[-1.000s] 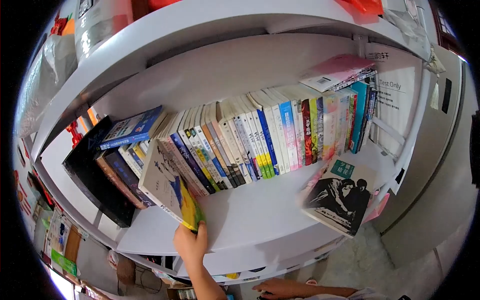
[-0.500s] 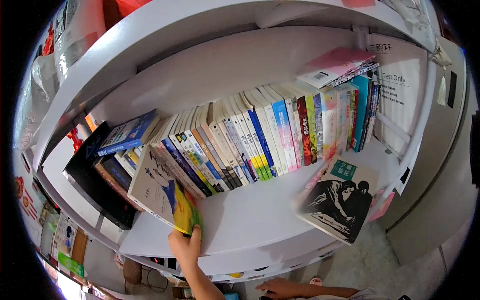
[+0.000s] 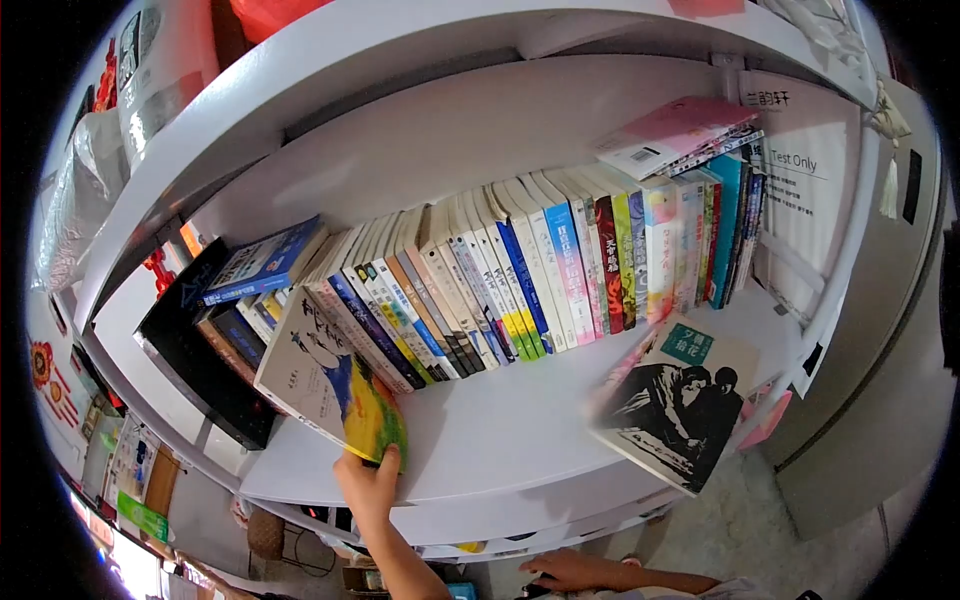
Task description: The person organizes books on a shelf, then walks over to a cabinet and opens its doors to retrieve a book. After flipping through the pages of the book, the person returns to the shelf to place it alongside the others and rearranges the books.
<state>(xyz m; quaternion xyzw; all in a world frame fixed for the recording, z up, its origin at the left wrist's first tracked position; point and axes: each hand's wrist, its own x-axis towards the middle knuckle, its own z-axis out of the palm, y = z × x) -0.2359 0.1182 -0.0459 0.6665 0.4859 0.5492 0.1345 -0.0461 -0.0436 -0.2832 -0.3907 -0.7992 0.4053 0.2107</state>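
Observation:
My left hand (image 3: 368, 484) is closed on the lower corner of a book (image 3: 330, 378) with a pale cover and a yellow, blue and green painting. The book stands tilted in front of the left part of the book row (image 3: 470, 290), its cover facing me. At the bottom edge, my right hand (image 3: 568, 570) is low, below the shelf. Its fingers are curled at a small dark thing (image 3: 537, 587) that I cannot make out. A book with a black figure print and green title box (image 3: 680, 400) lies at the shelf's right front, its corner past the edge.
The white shelf (image 3: 480, 430) has a curved front edge, with another board above. A blue book (image 3: 265, 265) lies atop the row's left end, and a pink book (image 3: 680, 130) atop the right. A black box (image 3: 205, 350) leans at the left.
The view has shifted slightly. My left hand stays on the tilted book, which has hardly moved. My right hand has risen a little at the bottom edge.

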